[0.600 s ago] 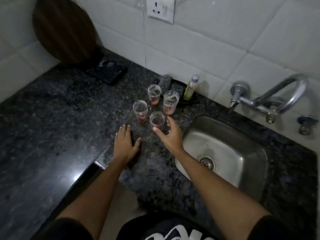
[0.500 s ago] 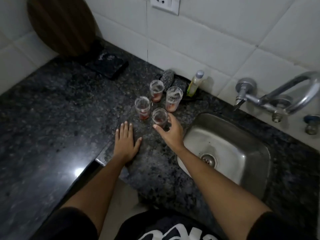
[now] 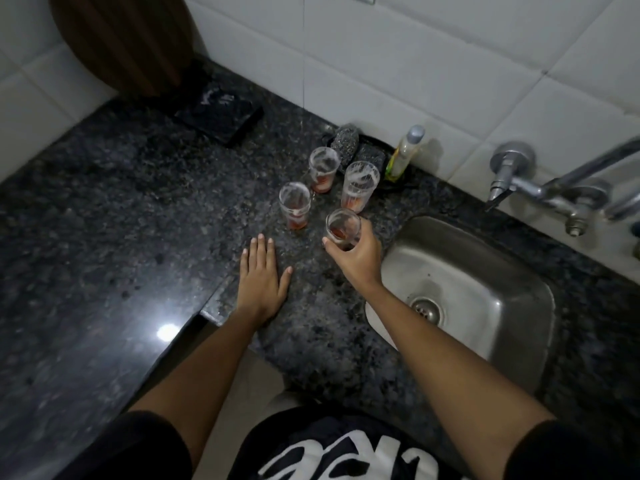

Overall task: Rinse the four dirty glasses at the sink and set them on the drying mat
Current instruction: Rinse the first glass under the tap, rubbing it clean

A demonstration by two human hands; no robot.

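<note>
A head-worn camera looks down on a dark speckled granite tabletop [image 3: 104, 237] with a steel sink [image 3: 512, 344] set into it on the right. The right hand [image 3: 358, 252] has its fingers and thumb curled round the nearest glass [image 3: 341, 225], a short tumbler with reddish dregs at the bottom, just left of the sink's rim. Whether it has lifted clear of the stone cannot be told. The left hand [image 3: 263, 275] lies flat on the tabletop, fingers straight and together, holding nothing.

Three more dirty glasses [image 3: 323, 169] stand upright in a cluster just behind, each with red residue. A dish soap bottle [image 3: 405, 152] stands by the tiled wall, and a wall tap [image 3: 540, 190] is mounted behind the sink.

This looks like the pick-up of the first glass, with no rinsing begun. The next move likely calls for carrying it over the basin and turning on the water. A dark square mat [image 3: 221, 112] lies at the back left, possibly the drying mat.
</note>
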